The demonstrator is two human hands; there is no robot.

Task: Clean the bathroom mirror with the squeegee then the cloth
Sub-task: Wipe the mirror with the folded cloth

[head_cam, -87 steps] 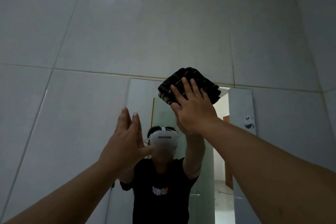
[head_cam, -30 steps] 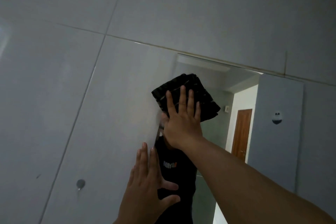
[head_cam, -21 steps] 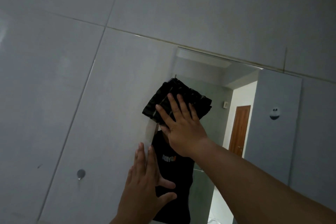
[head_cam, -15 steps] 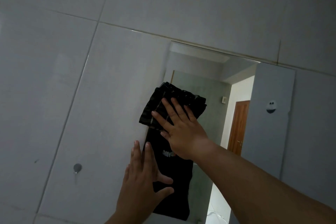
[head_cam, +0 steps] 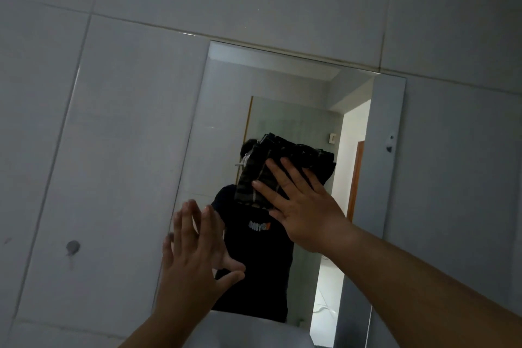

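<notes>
Cloth step, by the look of it: right hand (head_cam: 303, 213) flat, fingers spread, pressing the dark folded cloth (head_cam: 278, 171) on mid mirror (head_cam: 223, 127), left hand (head_cam: 192, 260) open and empty at its lower left edge; next, likely wiping the lower glass; grey tiled wall (head_cam: 113, 127) around, no squeegee visible

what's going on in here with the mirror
A person is wiping the bathroom mirror with a dark folded cloth. The right hand lies flat on the cloth, fingers spread, pressing it against the middle of the glass. The left hand is open and empty near the mirror's lower left edge; whether it touches the glass is hard to tell. No squeegee is in sight, so this looks like the cloth stage of the job.
</notes>
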